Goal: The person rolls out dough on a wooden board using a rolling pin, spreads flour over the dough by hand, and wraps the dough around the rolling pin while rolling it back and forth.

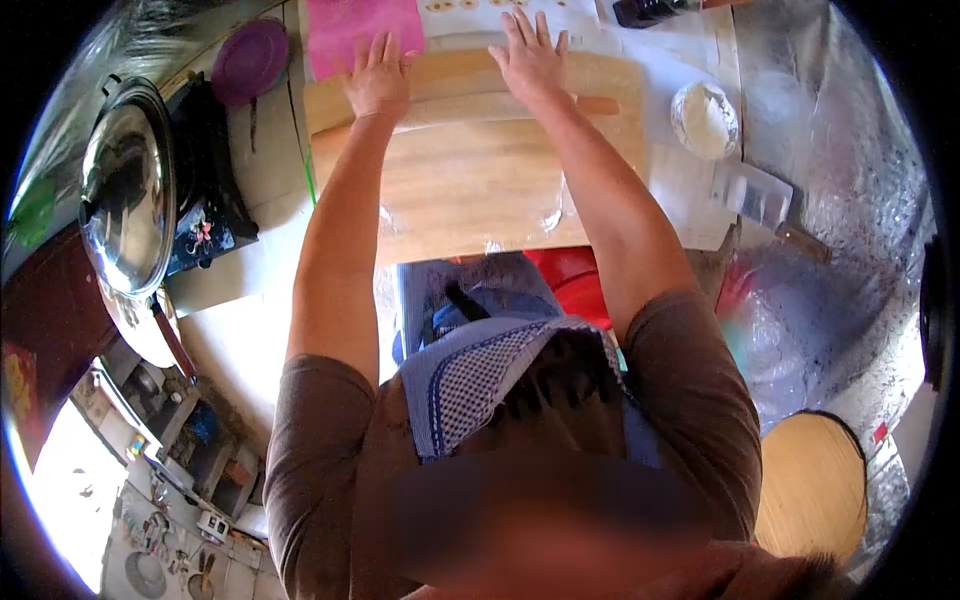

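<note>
My left hand lies flat with fingers apart, at the far edge of a wooden board and over the border of a pink sheet. Palm down and fingers spread, my right hand rests farther right along the same edge. Both hands look free of any held object. A rolling pin lies crosswise on the board beneath my wrists, its handles showing at either side. Whether my forearms touch it, I cannot tell. Pale marks, perhaps flour or dough, dot the board's near edge.
Right of the board are a bowl of white powder and a cleaver. A lidded metal pan stands on a stove at left, near a purple plate. Small round pieces lie beyond my hands. A round wooden board is lower right.
</note>
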### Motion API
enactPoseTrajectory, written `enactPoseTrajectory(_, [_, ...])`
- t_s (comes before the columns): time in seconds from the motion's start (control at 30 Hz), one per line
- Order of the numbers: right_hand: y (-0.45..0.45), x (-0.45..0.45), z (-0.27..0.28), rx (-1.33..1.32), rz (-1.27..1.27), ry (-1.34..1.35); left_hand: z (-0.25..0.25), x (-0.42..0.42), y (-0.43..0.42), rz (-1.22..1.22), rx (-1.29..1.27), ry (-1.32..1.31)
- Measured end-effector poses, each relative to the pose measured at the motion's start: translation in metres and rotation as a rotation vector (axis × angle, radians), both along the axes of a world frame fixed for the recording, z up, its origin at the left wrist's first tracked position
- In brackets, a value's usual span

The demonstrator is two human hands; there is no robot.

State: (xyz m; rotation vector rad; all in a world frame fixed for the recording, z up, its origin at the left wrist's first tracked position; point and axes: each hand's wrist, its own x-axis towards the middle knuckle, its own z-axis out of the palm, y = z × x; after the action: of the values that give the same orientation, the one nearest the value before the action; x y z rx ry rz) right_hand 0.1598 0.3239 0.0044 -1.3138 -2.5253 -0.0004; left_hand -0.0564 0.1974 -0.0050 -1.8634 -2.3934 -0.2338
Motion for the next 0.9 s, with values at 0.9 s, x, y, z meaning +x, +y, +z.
enactPoseTrajectory(0.9, [-0.040,0.061,0.032,-0.184,0.001,0.473,0.029,0.008,-0.034,-0.043,0.267,-0.244])
